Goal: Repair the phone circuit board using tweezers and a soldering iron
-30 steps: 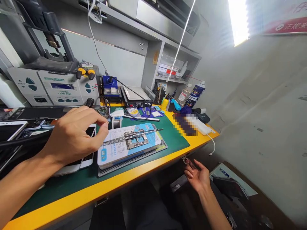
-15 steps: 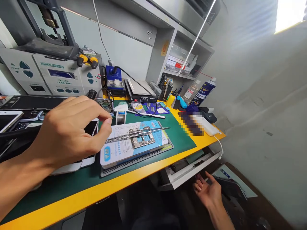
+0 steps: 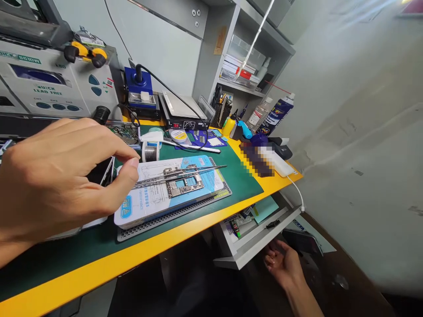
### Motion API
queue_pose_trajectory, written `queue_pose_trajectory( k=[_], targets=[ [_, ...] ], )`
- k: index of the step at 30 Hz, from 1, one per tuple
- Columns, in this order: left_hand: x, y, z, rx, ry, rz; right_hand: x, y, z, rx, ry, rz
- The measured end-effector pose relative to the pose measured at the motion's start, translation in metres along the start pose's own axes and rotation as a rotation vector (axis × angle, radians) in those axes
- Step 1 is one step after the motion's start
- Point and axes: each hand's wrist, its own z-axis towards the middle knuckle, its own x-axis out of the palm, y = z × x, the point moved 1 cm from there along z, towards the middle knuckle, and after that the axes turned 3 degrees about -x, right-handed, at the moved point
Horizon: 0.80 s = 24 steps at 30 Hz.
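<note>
My left hand (image 3: 72, 171) is closed in a pinch on a pair of metal tweezers (image 3: 178, 175). Their thin tips point right, over a phone logic board (image 3: 175, 188) with cut-outs in its middle. The board rests on a blue and white box (image 3: 155, 204), itself on a grey perforated plate (image 3: 211, 199). Low on the right, my right hand (image 3: 286, 266) has its fingers curled at the front of a pulled-out drawer (image 3: 257, 244); the exact grip is partly hidden. Small parts and a green-capped item (image 3: 236, 230) lie inside the drawer.
Behind the box are a solder spool (image 3: 151, 152), a white brush (image 3: 194, 145) and a hot plate (image 3: 185, 116). A soldering station (image 3: 140, 88) and a rework station (image 3: 59, 83) stand farther left. Bottles and a spray can (image 3: 277, 113) line the back right.
The drawer is farther out, showing more of its contents, with my right hand at its front. My view has shifted so the bench sits farther left. The tweezers stay in my left hand.
</note>
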Motion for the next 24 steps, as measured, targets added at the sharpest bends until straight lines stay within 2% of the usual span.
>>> queue_pose_trajectory(
  k=[3, 9, 12, 15, 18, 21, 24],
  targets=[
    [0.000, 0.001, -0.001, -0.006, 0.009, -0.010, 0.005, 0.009, -0.011, -0.150, -0.101, -0.087],
    [0.001, 0.003, -0.001, 0.008, -0.008, -0.009, 0.025, 0.044, -0.020, -0.608, -0.218, -0.298],
    [0.002, 0.002, -0.001, -0.002, -0.006, 0.000, 0.037, 0.059, -0.023, -0.803, -0.221, -0.513],
    [0.000, -0.002, 0.001, -0.003, 0.004, 0.013, 0.048, 0.075, -0.023, -0.931, -0.190, -0.802],
    [-0.003, -0.007, 0.005, -0.011, 0.057, 0.046, 0.061, 0.095, -0.011, -0.946, -0.115, -1.144],
    [-0.005, -0.010, 0.008, -0.013, 0.107, 0.086, 0.078, 0.114, 0.018, -0.828, 0.025, -1.473],
    [-0.004, -0.012, 0.010, 0.021, 0.098, 0.098, 0.094, 0.126, 0.051, -0.681, 0.092, -1.720]
  ],
)
